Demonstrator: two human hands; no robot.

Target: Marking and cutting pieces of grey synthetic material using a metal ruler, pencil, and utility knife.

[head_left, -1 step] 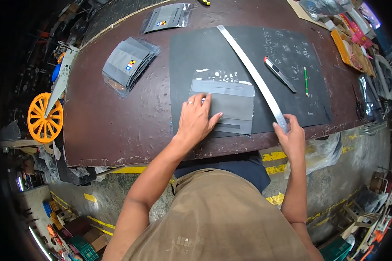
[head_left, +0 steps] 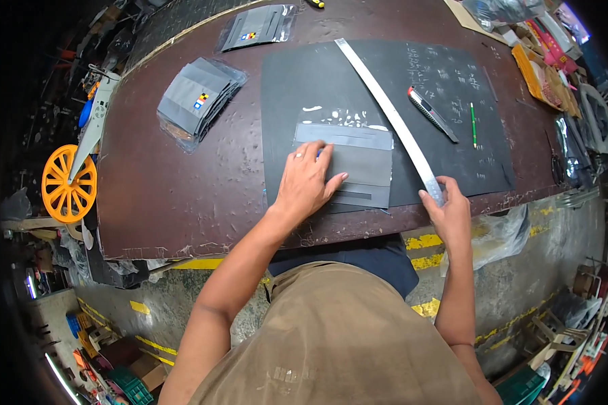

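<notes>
My left hand [head_left: 309,182] lies flat, fingers spread, on a grey folded fabric piece [head_left: 361,162] in a clear sleeve. The piece rests on a black mat [head_left: 446,162] near the front edge of a dark brown table [head_left: 182,196]. My right hand [head_left: 447,208] pinches the near end of a long metal ruler [head_left: 384,104]. The ruler runs diagonally up and to the left across the mat, just right of the grey piece.
A utility knife [head_left: 432,115] and a green pencil [head_left: 473,125] lie on the mat to the right of the ruler. A stack of bagged grey pieces [head_left: 199,98] and another bag [head_left: 260,27] sit at the back left. An orange wheel [head_left: 67,183] stands left of the table.
</notes>
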